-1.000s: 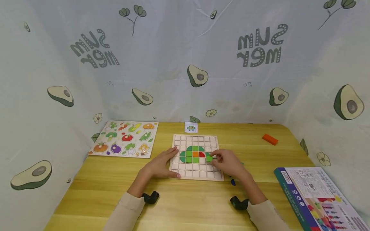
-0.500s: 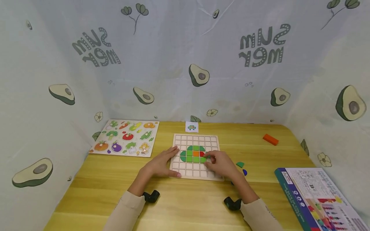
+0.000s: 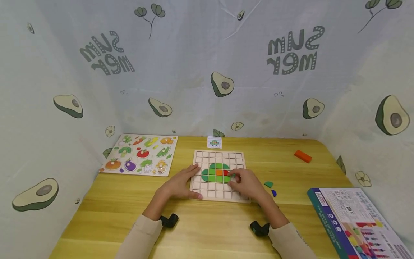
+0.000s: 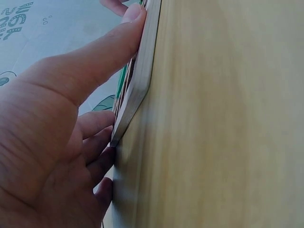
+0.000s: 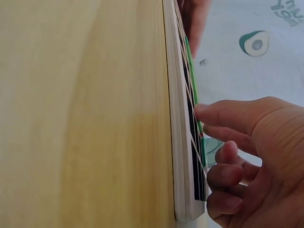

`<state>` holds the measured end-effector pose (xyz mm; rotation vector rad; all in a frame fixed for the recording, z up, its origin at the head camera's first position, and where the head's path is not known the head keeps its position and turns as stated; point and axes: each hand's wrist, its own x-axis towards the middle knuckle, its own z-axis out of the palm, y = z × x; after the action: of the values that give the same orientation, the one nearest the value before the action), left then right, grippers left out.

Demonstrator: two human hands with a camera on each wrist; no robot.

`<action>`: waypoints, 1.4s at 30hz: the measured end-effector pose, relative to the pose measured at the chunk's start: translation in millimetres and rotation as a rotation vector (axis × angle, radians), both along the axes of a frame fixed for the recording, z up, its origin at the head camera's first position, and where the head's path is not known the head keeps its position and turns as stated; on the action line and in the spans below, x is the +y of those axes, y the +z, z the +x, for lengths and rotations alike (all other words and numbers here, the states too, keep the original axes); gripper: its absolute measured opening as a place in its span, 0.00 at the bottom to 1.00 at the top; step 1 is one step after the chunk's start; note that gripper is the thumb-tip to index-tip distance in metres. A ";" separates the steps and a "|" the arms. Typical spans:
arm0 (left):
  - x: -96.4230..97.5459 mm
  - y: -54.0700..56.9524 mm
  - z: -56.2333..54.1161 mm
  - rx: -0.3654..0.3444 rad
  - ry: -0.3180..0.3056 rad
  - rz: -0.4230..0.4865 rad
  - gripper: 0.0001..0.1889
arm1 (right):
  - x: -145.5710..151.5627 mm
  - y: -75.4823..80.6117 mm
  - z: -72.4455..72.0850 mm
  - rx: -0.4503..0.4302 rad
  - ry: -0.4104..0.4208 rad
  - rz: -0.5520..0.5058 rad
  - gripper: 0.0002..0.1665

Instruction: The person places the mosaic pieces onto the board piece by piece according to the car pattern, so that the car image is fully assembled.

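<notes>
A pale wooden grid board (image 3: 202,187) lies flat mid-table, with green, orange and red pieces in its cells. My left hand (image 3: 177,183) rests at its left side, thumb on the front-left corner and fingers spread along the left edge. At the red piece (image 3: 226,172), my right hand (image 3: 248,182) has thumb and index finger on a green square piece (image 3: 226,179) in the cell just below. In the right wrist view the thumb (image 5: 223,114) and index finger meet at the board's surface; the other fingers are curled. The right hand hides some cells.
Loose green (image 3: 268,184) and blue (image 3: 274,193) pieces lie right of the board. Behind it is a small pattern card (image 3: 214,142). A vegetable puzzle (image 3: 152,147) lies back left, an orange block (image 3: 303,156) back right, and a box (image 3: 359,216) front right.
My right hand has moved left with the green square piece and set it in the cell under the red piece. The loose green and blue pieces are now uncovered. My left hand stays put.
</notes>
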<state>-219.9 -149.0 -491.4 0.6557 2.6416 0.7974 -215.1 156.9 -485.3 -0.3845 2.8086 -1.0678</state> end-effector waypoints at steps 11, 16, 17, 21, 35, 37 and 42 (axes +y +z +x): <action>0.1 -2.0 0.6 0.006 0.000 -0.005 0.61 | 26.5 11.8 7.3 0.028 -0.040 -0.026 0.14; 0.7 -1.7 0.5 0.008 -0.006 -0.003 0.61 | 47.3 18.0 11.9 0.024 -0.064 -0.010 0.16; 0.7 -1.7 0.6 0.009 -0.007 -0.006 0.61 | 51.6 18.5 12.5 0.019 -0.078 -0.002 0.16; 0.6 -1.3 0.7 0.013 -0.010 -0.011 0.61 | 68.8 19.8 15.3 0.020 -0.119 0.031 0.15; 0.6 -3.3 -1.1 0.006 -0.004 -0.022 0.62 | 114.3 14.3 25.9 0.026 -0.163 0.063 0.16; 0.8 -3.3 -0.8 0.006 -0.002 -0.022 0.62 | 118.1 13.7 27.4 0.025 -0.160 0.073 0.15; 1.4 -2.6 -0.1 0.012 -0.002 -0.025 0.61 | 124.1 12.7 29.8 0.024 -0.143 0.081 0.14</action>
<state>-220.0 -147.5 -494.0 0.6589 2.6571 0.7613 -185.3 280.9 -472.6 -0.1915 2.9273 -0.9771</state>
